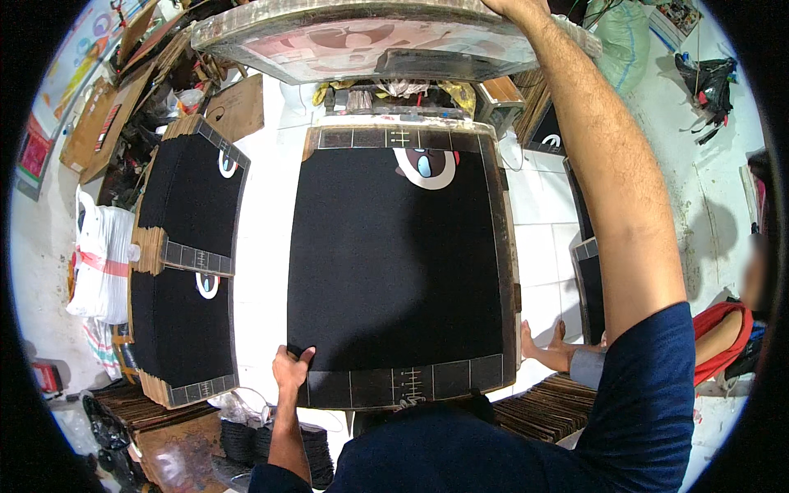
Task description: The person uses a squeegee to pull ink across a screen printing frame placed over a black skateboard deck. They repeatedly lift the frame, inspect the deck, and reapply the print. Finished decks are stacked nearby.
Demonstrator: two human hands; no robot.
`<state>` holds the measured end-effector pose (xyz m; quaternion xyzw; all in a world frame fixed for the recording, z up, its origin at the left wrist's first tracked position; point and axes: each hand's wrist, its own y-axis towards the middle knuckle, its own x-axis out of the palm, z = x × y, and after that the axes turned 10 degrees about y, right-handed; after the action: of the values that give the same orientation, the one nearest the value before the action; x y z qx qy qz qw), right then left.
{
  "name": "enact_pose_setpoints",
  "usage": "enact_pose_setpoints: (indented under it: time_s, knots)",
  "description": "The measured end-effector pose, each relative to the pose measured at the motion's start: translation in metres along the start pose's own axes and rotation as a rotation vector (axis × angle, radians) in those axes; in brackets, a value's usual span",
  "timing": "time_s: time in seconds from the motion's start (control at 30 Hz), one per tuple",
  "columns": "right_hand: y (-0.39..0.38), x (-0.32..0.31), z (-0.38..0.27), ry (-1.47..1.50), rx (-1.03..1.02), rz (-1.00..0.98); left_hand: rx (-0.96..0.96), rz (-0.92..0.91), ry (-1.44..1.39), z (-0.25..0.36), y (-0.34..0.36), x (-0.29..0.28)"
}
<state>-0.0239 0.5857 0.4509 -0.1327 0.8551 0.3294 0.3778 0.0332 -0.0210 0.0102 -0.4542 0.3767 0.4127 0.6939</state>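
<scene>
A board covered in black fabric lies in front of me, with a printed white-and-blue eye shape near its far edge. My left hand is at its near left corner, thumb on top and fingers around the edge. A screen-printing frame stands raised at a tilt beyond the board, its mesh showing pinkish shapes. My right hand grips its far upper rim on the right; the fingers are partly cut off by the picture's edge. My right arm's shadow falls across the fabric.
Stacked black-covered boards stand on the left, more on the right beneath my arm. A white sack sits at far left, cardboard behind. At right, another person in red cloth is partly visible; bare limbs show beside the board.
</scene>
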Motion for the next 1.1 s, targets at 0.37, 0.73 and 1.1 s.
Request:
enact_pose_setpoints:
  time_s: [0.37,0.73,1.1]
  knots:
    - [0.024,0.005,0.001,-0.029,-0.066,0.030,-0.079,-0.099,0.023,0.017,0.015,-0.009]
    - [-0.026,0.003,0.013,-0.034,0.043,-0.049,0.025,0.046,0.204,0.004,0.046,0.032]
    - [-0.299,0.094,0.145,0.222,-0.331,0.076,-0.065,-0.027,-1.527,0.215,0.092,-0.101]
